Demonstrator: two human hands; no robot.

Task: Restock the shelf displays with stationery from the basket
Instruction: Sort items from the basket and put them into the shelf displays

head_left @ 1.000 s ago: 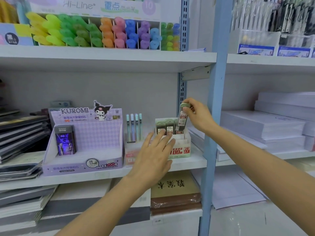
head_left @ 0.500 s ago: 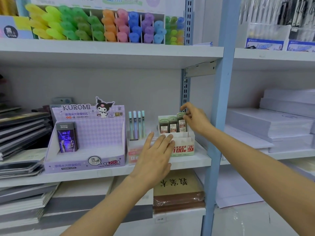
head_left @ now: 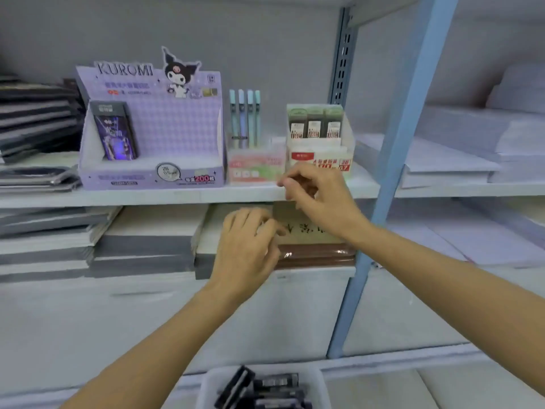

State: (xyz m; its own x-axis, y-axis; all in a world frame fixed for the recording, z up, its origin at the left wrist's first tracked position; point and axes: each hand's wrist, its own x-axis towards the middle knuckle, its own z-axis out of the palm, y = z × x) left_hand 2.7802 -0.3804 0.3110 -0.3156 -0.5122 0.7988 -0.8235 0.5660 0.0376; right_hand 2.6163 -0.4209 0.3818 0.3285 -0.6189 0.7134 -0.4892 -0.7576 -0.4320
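- Below the left hand and right hand, the basket holds dark packs, mostly crosswise.
- The left hand is nearer; both are loosely curled, empty.

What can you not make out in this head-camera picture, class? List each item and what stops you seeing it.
Basket: head view, cut off by the bottom edge; its dark packs only partly show.
Lettering on the brown pad: head view, covered by the left hand and right hand.
Small print on the Kuromi display box: head view, blurred.
Whether the right hand pinches anything: head view, motion blur.
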